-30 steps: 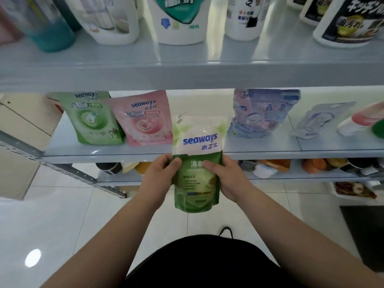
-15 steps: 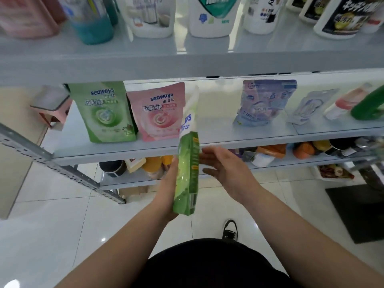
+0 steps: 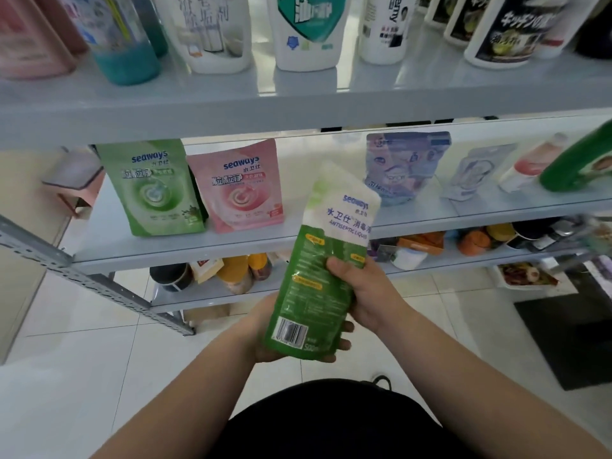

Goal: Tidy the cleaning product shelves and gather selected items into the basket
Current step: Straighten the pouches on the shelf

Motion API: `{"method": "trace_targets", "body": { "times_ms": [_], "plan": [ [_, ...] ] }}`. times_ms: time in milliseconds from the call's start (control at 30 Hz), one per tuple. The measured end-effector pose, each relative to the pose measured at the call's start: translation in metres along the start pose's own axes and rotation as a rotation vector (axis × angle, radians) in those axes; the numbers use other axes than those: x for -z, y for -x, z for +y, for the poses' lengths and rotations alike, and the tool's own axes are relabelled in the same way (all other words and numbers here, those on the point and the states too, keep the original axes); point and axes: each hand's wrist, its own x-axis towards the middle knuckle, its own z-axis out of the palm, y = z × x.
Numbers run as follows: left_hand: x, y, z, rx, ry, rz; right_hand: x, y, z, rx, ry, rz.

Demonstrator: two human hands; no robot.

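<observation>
Facing the camera with its barcode side, the green-and-white antiseptic pouch [image 3: 319, 279] was held tilted at the centre of the frame, in front of the middle shelf [image 3: 185, 248] and clear of it. The left hand [image 3: 265, 329] cupped its bottom from behind, fingertips [image 3: 344, 343] curling out past the lower right corner. The right hand [image 3: 367, 293] grasped its right side, thumb laid on the printed face. Up and to the left, a green pouch [image 3: 152, 190] and a pink pouch [image 3: 241, 187] stood side by side on that shelf.

Bright, floor [image 3: 99, 376] glare, rt edge motion-blurred.
</observation>
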Motion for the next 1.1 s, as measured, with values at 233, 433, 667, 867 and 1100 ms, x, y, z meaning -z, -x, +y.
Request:
{"method": "trace_targets", "body": {
  "times_ms": [233,433,667,867,1100],
  "plan": [
    [-0.017,-0.029,0.000,-0.322,-0.323,0.112,0.039,-0.015,-0.039,0.065,0.092,0.127],
    [-0.049,-0.055,-0.007,-0.441,-0.351,0.262,0.069,-0.033,-0.065,-0.030,0.052,0.037],
    [-0.083,-0.070,0.005,-0.237,0.039,0.400,0.089,-0.044,-0.066,-0.374,-0.095,0.097],
    [-0.093,-0.068,0.016,-0.265,0.437,0.406,0.094,-0.045,-0.053,-0.427,-0.277,-0.088],
    [-0.081,-0.043,0.006,-0.267,0.643,0.107,0.060,-0.036,-0.008,-0.470,-0.491,-0.251]
  ]
}}
